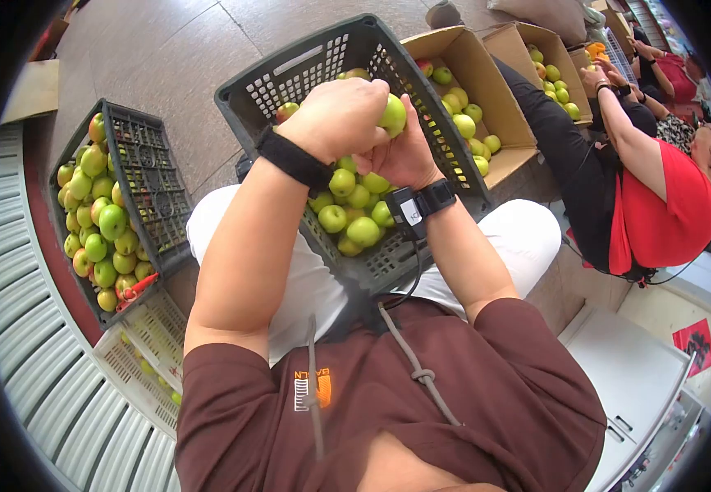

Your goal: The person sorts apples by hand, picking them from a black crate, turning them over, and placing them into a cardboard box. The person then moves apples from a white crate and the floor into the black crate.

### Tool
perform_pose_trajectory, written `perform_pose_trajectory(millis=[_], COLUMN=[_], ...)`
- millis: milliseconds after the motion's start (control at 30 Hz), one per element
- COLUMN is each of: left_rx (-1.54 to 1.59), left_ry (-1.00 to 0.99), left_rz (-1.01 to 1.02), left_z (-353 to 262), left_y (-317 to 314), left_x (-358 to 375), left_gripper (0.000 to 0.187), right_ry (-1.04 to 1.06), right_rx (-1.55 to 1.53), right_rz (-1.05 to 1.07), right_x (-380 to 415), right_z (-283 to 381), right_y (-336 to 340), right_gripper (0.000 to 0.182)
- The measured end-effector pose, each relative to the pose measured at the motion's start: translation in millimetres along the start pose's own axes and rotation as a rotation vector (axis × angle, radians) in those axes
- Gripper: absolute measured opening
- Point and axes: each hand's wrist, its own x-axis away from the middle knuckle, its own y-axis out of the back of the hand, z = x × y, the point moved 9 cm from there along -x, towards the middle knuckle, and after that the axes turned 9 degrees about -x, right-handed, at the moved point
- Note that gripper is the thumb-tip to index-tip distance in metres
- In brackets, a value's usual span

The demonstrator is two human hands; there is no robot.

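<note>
My left hand (340, 117) and my right hand (405, 154) meet over a dark plastic crate (306, 61) resting on my lap. Both hands close around one green apple (393, 114), held above the crate. Inside the crate lie several green apples (354, 205) piled at its near end. Black bands sit on both wrists, the right one carrying a small device.
A second dark crate (146, 176) full of green and reddish apples stands at my left on the floor, with a white crate (146, 348) beside it. Two cardboard boxes (486, 78) of apples lie ahead on the right. A person in a red top (667, 205) sits at the right.
</note>
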Motion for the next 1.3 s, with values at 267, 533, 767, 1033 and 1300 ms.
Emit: perform_pose_trajectory(millis=[267,533,767,1033,1300], left_rx=[0.112,0.139,0.132,0.097,-0.040], left_ry=[0.001,0.087,0.095,0.091,0.127], left_rz=[-0.012,-0.247,-0.195,-0.192,-0.065], left_z=[-4,7,8,11,16], left_y=[-5,29,21,15,0], left_x=[-6,-9,-12,-21,-20], left_gripper=[0.028,0.014,0.014,0.017,0.022], right_ry=[0.068,0.303,-0.057,-0.308,0.339], right_rx=[0.110,0.416,0.989,1.474,1.184], right_rz=[-0.083,-0.520,-1.081,-1.133,-1.203], right_x=[12,74,159,182,160], right_z=[34,184,214,210,240], right_y=[-8,82,252,315,209], right_gripper=[0.047,0.039,0.033,0.044,0.021])
